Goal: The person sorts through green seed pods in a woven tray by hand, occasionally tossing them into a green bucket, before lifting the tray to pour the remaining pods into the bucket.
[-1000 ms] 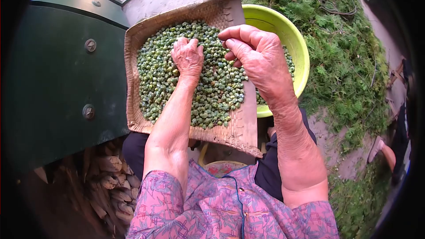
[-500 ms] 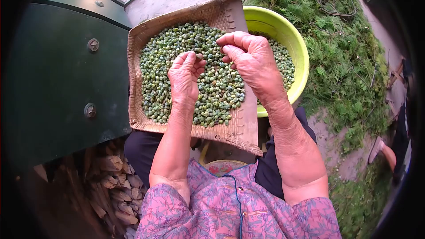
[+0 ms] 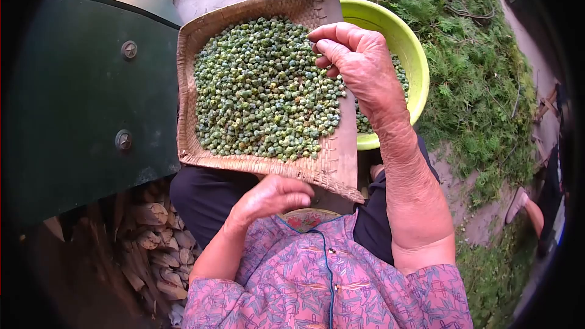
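Note:
A woven winnowing basket [image 3: 188,116] rests across my lap, bearing many small round green seed cones or berries [image 3: 262,85]. Over its right side hovers my right hand [image 3: 365,64], thumb and index finger pinched together; whatever may be between them is too small to make out. My left hand [image 3: 271,200] is below the basket's near edge, above my lap, its fingers pointing right and blurred by motion. Behind my right hand stands a yellow-green plastic tub [image 3: 417,79], partly covered by the basket's flat board [image 3: 347,146], with more of the round green pieces inside.
Cut green conifer branches [image 3: 469,85] lie heaped on the ground at right. A dark green metal door [image 3: 73,109] with studs is close on the left, with split firewood [image 3: 158,237] below it. Another person's foot [image 3: 518,206] shows at far right.
My left hand has left the space over the green pieces and dropped toward my lap. My right hand has moved slightly up and right, still pinched. The basket appears slightly higher in view.

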The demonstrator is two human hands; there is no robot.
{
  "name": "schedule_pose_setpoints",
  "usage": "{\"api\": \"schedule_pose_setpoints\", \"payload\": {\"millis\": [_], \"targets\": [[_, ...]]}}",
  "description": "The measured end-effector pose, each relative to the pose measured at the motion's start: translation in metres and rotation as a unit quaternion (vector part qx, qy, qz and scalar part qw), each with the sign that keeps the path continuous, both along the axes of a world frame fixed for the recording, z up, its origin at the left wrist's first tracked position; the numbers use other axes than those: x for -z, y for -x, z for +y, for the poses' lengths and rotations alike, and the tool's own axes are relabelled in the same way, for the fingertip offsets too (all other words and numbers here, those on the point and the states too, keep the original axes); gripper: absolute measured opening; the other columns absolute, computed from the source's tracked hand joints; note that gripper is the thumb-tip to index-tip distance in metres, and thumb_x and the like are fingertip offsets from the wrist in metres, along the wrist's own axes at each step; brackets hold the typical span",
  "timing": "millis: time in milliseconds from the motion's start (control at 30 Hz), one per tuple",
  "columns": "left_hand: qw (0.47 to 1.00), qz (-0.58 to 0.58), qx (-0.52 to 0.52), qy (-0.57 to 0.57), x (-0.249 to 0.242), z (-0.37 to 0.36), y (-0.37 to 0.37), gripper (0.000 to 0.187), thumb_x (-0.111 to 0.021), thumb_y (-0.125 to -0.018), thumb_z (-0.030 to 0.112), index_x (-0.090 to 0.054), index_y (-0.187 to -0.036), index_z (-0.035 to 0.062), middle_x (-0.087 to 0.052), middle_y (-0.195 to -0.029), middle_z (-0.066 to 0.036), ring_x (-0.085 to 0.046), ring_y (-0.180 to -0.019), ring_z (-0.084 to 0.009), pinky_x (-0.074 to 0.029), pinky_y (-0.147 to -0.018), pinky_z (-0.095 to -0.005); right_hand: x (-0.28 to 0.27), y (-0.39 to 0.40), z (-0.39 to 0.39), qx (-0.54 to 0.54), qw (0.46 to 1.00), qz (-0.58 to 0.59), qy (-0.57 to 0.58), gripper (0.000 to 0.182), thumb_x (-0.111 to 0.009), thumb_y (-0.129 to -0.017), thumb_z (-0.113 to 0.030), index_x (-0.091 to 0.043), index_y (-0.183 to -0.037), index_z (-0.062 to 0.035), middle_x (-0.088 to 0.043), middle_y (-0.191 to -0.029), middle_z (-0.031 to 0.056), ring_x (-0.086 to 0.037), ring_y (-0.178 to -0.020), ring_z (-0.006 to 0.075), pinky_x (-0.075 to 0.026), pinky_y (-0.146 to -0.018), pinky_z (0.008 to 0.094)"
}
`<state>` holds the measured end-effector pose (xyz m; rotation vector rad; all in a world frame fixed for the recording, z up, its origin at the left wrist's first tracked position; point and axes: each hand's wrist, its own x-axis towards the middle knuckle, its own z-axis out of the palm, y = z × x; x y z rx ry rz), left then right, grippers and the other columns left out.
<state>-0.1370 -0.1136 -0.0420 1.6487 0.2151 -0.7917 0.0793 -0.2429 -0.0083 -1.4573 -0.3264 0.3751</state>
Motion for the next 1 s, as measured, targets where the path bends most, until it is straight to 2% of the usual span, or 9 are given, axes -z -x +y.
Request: {"api": "schedule_pose_setpoints", "payload": {"millis": [67,100,233,333,533,800,867,900,1000], "targets": [[0.988,-0.015,-0.132,-0.076,0.001,0.004,-0.028,0.020,-0.064,-0.085,0.016,-0.066,-0.097,0.0001,-0.062,-0.078,-0.001,-0.056,-0.068,-0.0081,-0.047,-0.062,-0.0240,-0.001,-0.001,0.001,0.001,1.000,0.005,-0.006,0.018,-0.059,-0.083,-0.009,-0.068,-0.095,-0.0003,-0.065,-0.073,0.0039,-0.059,-0.063,0.0078,-0.048,-0.059,0.0215],[0.969,-0.114,-0.189,-0.108,0.017,0.007,-0.044,0.020,-0.063,-0.085,0.016,-0.066,-0.096,-0.0006,-0.061,-0.074,0.000,-0.053,-0.064,-0.0073,-0.045,-0.057,-0.0227,-0.002,-0.003,0.000,0.009,1.000,0.013,-0.009,0.018,-0.059,-0.083,-0.009,-0.068,-0.095,-0.0003,-0.066,-0.074,0.0042,-0.060,-0.064,0.0080,-0.048,-0.059,0.0215],[0.884,-0.238,-0.296,-0.271,0.074,0.024,-0.118,0.020,-0.063,-0.083,0.015,-0.068,-0.096,0.0006,-0.063,-0.074,-0.001,-0.053,-0.065,-0.0076,-0.045,-0.059,-0.0238,-0.003,-0.006,-0.004,0.028,0.999,0.028,-0.026,0.018,-0.058,-0.082,-0.007,-0.068,-0.095,0.0002,-0.067,-0.075,0.0052,-0.061,-0.065,0.0081,-0.049,-0.059,0.0221],[0.819,-0.297,-0.283,-0.402,0.111,0.030,-0.154,0.022,-0.067,-0.076,0.014,-0.069,-0.095,0.0040,-0.066,-0.081,-0.009,-0.062,-0.072,-0.0177,-0.048,-0.068,-0.0307,-0.005,-0.006,-0.005,0.037,0.998,0.033,-0.040,0.017,-0.058,-0.082,-0.006,-0.067,-0.095,0.0010,-0.066,-0.075,0.0051,-0.060,-0.064,0.0083,-0.050,-0.059,0.0224],[0.796,-0.248,-0.244,-0.495,0.120,0.020,-0.174,0.015,-0.065,-0.075,0.016,-0.068,-0.089,0.0108,-0.061,-0.089,-0.013,-0.061,-0.085,-0.0313,-0.048,-0.076,-0.0419,-0.007,-0.007,-0.005,0.035,0.998,0.032,-0.046,0.016,-0.058,-0.082,-0.006,-0.067,-0.094,0.0017,-0.066,-0.074,0.0045,-0.059,-0.063,0.0083,-0.050,-0.058,0.0237],[0.792,-0.241,-0.227,-0.513,0.123,0.022,-0.173,0.010,-0.064,-0.075,0.016,-0.066,-0.082,0.0081,-0.061,-0.089,-0.013,-0.060,-0.083,-0.0310,-0.048,-0.074,-0.0419,-0.006,-0.007,-0.005,0.036,0.998,0.025,-0.036,0.018,-0.058,-0.083,-0.008,-0.067,-0.095,0.0013,-0.066,-0.074,0.0050,-0.060,-0.063,0.0089,-0.050,-0.059,0.0242],[0.836,-0.284,-0.315,-0.349,0.123,0.027,-0.168,0.012,-0.066,-0.075,0.015,-0.065,-0.083,0.0058,-0.061,-0.080,-0.011,-0.060,-0.075,-0.0244,-0.047,-0.069,-0.0388,-0.004,-0.008,-0.006,0.035,0.999,0.026,-0.030,0.018,-0.058,-0.083,-0.008,-0.067,-0.095,0.0011,-0.066,-0.074,0.0051,-0.060,-0.063,0.0089,-0.050,-0.059,0.0240],[0.873,-0.247,-0.363,-0.213,0.123,0.030,-0.164,0.009,-0.063,-0.080,0.010,-0.064,-0.082,0.0017,-0.060,-0.074,0.001,-0.053,-0.065,-0.0096,-0.040,-0.057,-0.0240,-0.002,-0.008,-0.006,0.028,0.999,0.023,-0.019,0.018,-0.058,-0.082,-0.008,-0.067,-0.095,0.0011,-0.065,-0.073,0.0050,-0.060,-0.065,0.0083,-0.050,-0.060,0.0234],[0.866,-0.145,-0.477,0.046,0.074,0.013,-0.143,0.007,-0.063,-0.086,0.013,-0.062,-0.089,0.0068,-0.058,-0.074,0.004,-0.050,-0.060,-0.0063,-0.040,-0.056,-0.0207,0.006,-0.007,-0.003,0.008,1.000,0.021,0.013,0.019,-0.057,-0.081,-0.006,-0.067,-0.095,0.0004,-0.066,-0.074,0.0080,-0.062,-0.067,0.0107,-0.051,-0.063,0.0251]]}}
